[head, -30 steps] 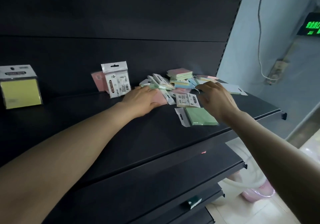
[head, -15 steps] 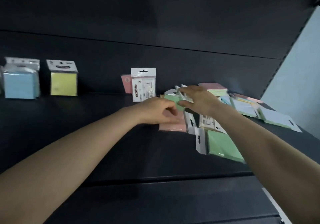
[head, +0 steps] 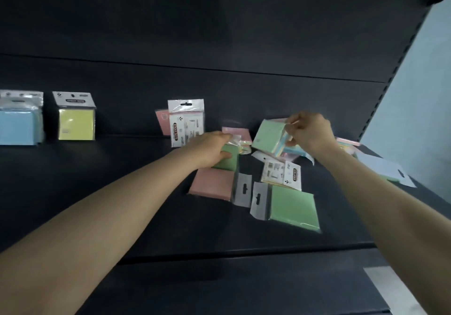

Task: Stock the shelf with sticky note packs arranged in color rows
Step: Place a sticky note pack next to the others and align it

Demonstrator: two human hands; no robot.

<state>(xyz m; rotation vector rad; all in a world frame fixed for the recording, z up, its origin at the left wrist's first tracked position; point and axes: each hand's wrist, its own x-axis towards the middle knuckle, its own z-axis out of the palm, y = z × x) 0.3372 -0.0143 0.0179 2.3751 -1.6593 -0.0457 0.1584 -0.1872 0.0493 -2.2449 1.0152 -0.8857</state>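
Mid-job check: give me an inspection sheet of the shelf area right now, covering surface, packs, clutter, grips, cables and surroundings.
Surface: black shelf, dimly lit.
Job's things: blue pack and yellow pack stand upright at the left, apart; further right an upright pink pack stands behind a label-side pack.
Clutter: unsorted heap at the right; flat pink pack and flat green pack lie in front.
Grips: left hand grips a low green pack just above the flat pink pack; right hand pinches a raised green pack, tilted.
Cables: nothing seen.
Surroundings: pale wall at the right.
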